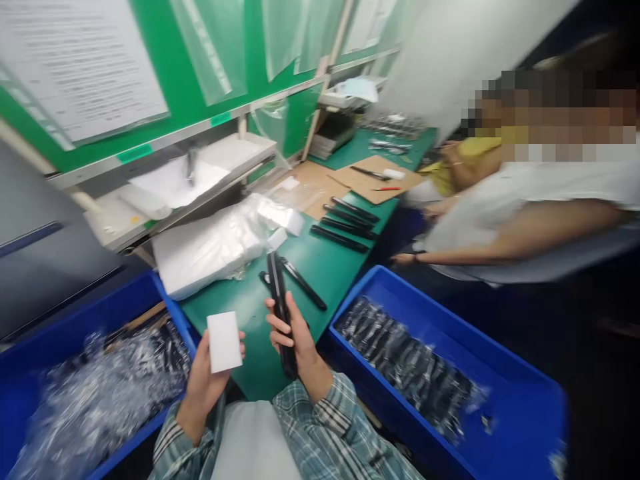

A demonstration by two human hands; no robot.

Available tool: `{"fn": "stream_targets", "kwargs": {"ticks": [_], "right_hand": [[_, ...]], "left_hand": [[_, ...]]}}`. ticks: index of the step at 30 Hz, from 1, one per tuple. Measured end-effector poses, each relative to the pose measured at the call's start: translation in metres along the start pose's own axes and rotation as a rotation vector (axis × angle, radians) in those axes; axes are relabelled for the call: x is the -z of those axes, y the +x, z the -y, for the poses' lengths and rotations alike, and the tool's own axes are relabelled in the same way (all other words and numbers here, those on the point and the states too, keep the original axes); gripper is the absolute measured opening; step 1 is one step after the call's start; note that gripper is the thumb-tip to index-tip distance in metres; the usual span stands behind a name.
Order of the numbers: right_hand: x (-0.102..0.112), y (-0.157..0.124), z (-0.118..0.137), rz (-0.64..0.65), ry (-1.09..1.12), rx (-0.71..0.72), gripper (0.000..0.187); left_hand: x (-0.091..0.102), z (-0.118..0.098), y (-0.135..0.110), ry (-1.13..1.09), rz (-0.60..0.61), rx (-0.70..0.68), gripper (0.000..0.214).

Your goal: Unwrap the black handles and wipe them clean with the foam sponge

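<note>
Nearest the wearer, above plaid shirt sleeves (330, 427), the left hand (207, 387) holds a white foam block (224, 341) flat against its palm, fingers together behind the block and the thumb's tip at its edge. The right hand (293, 337) has its fingers curled together around a long black bar (280, 313), which stands nearly upright and rises past the fingertips. Blue plastic bins flank the hands: the left bin (167, 310) holds plastic-wrapped items (105, 393), the right bin (400, 313) bagged black pieces (405, 360). Ahead, a green mat (320, 280) carries more black bars (343, 237) beside a white plastic bag (210, 243). To the right, a co-worker's arm (515, 233) reaches across toward the mat's edge. Beyond lies a cardboard sheet (375, 177).
</note>
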State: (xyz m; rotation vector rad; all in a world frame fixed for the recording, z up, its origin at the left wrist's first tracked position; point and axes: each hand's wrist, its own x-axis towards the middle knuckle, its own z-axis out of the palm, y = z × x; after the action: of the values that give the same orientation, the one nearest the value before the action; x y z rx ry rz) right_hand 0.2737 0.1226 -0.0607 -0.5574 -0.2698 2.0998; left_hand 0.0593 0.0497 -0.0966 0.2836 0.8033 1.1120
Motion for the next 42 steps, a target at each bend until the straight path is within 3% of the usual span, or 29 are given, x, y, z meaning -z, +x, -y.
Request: {"fn": "stream_targets", "kwargs": {"ticks": [2, 4, 7, 10, 13, 18, 22, 26, 30, 34, 42], "right_hand": [[-0.006, 0.0, -0.003, 0.074, -0.01, -0.032, 0.053], [-0.015, 0.003, -0.005, 0.103, -0.009, 0.029, 0.046], [-0.033, 0.007, -0.004, 0.08, 0.039, 0.136, 0.033], [-0.049, 0.01, -0.002, 0.08, 0.126, 0.119, 0.029], [-0.057, 0.012, -0.004, 0.079, 0.221, 0.106, 0.029], [-0.057, 0.01, -0.01, 0.06, 0.275, 0.115, 0.035], [-0.055, 0.01, -0.012, 0.044, 0.372, 0.102, 0.033], [-0.052, 0.014, -0.013, 0.063, 0.463, 0.048, 0.036], [-0.052, 0.013, -0.017, 0.055, 0.546, 0.036, 0.034], [-0.054, 0.009, -0.02, -0.003, 0.528, 0.058, 0.036], [-0.063, 0.006, -0.017, -0.124, 0.458, 0.074, 0.038]], "left_hand": [[-0.014, 0.0, -0.005, -0.018, 0.004, -0.01, 0.071], [-0.022, -0.001, -0.008, -0.018, -0.01, -0.026, 0.079], [-0.031, -0.003, -0.015, -0.019, 0.008, -0.044, 0.093], [-0.034, -0.001, -0.028, 0.044, 0.012, -0.115, 0.097], [-0.032, 0.004, -0.042, 0.279, 0.001, -0.268, 0.086], [-0.035, 0.014, -0.066, 0.889, -0.053, -0.62, 0.05], [-0.05, 0.008, -0.075, 1.281, -0.028, -0.975, 0.049], [-0.064, -0.003, -0.078, 1.462, 0.023, -1.131, 0.055], [-0.071, -0.003, -0.075, 1.555, 0.059, -1.179, 0.057], [-0.075, 0.004, -0.068, 1.634, 0.007, -1.187, 0.048], [-0.08, 0.003, -0.069, 1.625, -0.039, -1.111, 0.049]]}}
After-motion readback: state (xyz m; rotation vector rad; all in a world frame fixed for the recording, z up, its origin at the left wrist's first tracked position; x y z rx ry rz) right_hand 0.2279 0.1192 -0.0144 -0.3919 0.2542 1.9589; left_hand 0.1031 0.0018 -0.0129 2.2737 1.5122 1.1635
